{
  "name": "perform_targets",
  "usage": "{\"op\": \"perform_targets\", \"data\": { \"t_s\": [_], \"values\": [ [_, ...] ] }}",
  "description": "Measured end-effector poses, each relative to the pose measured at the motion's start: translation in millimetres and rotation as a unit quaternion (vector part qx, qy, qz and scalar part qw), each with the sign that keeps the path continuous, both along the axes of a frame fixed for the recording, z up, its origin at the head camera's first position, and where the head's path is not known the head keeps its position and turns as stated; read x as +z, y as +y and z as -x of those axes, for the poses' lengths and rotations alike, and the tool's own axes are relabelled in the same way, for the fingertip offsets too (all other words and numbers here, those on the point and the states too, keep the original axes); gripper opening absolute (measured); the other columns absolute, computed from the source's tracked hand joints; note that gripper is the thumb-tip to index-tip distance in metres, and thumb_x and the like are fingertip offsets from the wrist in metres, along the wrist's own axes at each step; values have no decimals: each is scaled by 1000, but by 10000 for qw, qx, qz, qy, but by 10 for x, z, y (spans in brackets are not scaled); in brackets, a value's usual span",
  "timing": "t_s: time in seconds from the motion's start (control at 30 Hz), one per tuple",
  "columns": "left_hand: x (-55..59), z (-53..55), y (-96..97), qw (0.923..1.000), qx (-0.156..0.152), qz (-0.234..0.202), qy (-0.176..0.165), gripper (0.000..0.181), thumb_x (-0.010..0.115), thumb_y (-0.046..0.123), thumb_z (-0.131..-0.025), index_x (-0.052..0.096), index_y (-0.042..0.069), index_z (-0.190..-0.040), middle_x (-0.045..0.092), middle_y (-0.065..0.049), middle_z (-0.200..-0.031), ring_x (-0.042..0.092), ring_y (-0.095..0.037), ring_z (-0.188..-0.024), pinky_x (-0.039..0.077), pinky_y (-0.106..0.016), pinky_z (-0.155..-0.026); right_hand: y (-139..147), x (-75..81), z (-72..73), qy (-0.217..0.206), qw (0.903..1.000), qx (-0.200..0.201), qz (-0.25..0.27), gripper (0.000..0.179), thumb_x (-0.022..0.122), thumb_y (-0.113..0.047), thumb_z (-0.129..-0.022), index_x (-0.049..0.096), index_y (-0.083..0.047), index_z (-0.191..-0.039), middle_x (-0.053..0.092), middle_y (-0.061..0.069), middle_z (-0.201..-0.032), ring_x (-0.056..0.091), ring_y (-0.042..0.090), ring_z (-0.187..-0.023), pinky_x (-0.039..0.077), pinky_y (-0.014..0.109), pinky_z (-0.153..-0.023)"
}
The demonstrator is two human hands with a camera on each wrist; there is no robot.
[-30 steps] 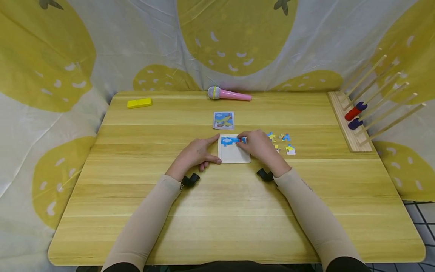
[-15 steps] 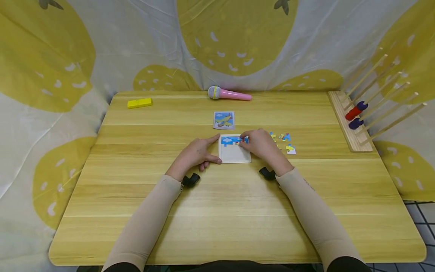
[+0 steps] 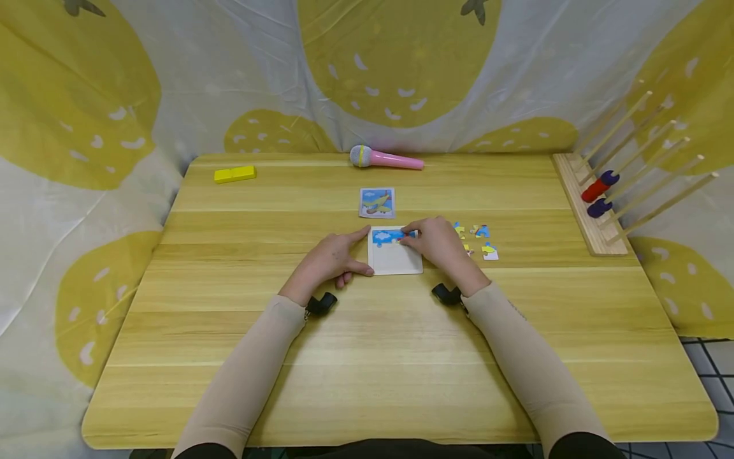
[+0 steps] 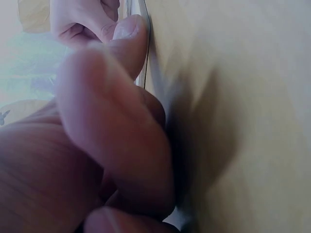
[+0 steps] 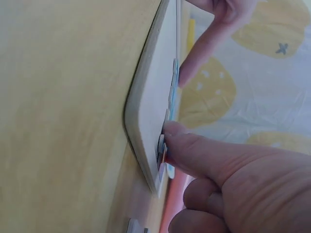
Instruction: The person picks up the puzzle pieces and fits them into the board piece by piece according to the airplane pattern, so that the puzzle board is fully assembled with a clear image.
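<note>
White puzzle board (image 3: 395, 262) centres my head view, blue pieces (image 3: 385, 236) lining its far edge. I see the left hand (image 3: 332, 256) with thumb and index finger spread wide, touching the board's left side near its two corners. At the board's far right, the right hand (image 3: 440, 245) pinches a puzzle piece (image 5: 162, 144) between thumb and index finger. From the right wrist I get the board's thickness and the thumb against that piece; only from overhead can I make out the picture card (image 3: 376, 203) beyond the board.
</note>
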State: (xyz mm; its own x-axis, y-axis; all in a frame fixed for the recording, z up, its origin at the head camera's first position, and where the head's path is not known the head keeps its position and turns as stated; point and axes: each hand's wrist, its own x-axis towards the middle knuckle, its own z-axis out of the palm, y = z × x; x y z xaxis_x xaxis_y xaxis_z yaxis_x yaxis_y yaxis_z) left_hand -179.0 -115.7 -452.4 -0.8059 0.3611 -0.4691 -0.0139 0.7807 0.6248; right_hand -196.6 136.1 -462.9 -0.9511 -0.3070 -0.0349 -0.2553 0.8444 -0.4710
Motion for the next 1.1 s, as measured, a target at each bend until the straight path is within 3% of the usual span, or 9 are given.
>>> {"op": "perform_targets", "data": {
  "t_s": [0.37, 0.5, 0.7, 0.93, 1.1],
  "values": [
    [-14, -9, -7, 10000, 50, -63, -11, 104, 89, 42, -85, 27, 38, -169, 63, -4, -55, 61, -16, -45, 60, -35, -51, 110, -11, 5, -375, 9970, -247, 628, 22, 79, -32, -98, 84, -19, -115, 64, 1, -64, 51, 16, -56, 39, 30, -56],
    [-10, -3, -7, 10000, 52, -49, -12, 105, 89, 42, -85, 27, 38, -169, 63, -4, -55, 61, -16, -45, 59, -34, -51, 151, -12, 6, -440, 9970, -267, 573, 19, 77, -31, -99, 85, -20, -113, 63, 2, -60, 54, 16, -48, 43, 31, -55],
    [-14, 3, -11, 9999, 92, -54, -23, 105, 90, 42, -85, 27, 39, -169, 64, -4, -55, 61, -17, -45, 59, -34, -51, 161, 10, 26, -668, 9951, -250, 679, 23, 75, -33, -101, 84, -21, -118, 62, 1, -64, 49, 14, -51, 40, 28, -54],
    [-13, -8, -15, 9998, 88, -176, 0, 104, 90, 41, -85, 28, 38, -169, 62, -4, -55, 60, -17, -46, 58, -33, -51, 550, 123, 91, -976, 9832, -870, 1276, 33, 77, -32, -99, 78, -20, -130, 42, -4, -56, 34, 13, -49, 31, 26, -47],
    [-10, -12, -24, 9996, 99, -248, -2, 104, 91, 40, -85, 29, 38, -168, 62, -4, -55, 60, -17, -45, 57, -32, -50, 806, 156, 103, -1147, 9798, -1076, 1231, 40, 78, -34, -99, 75, -18, -135, 42, -5, -57, 30, 12, -50, 30, 27, -46]
  ]
}}
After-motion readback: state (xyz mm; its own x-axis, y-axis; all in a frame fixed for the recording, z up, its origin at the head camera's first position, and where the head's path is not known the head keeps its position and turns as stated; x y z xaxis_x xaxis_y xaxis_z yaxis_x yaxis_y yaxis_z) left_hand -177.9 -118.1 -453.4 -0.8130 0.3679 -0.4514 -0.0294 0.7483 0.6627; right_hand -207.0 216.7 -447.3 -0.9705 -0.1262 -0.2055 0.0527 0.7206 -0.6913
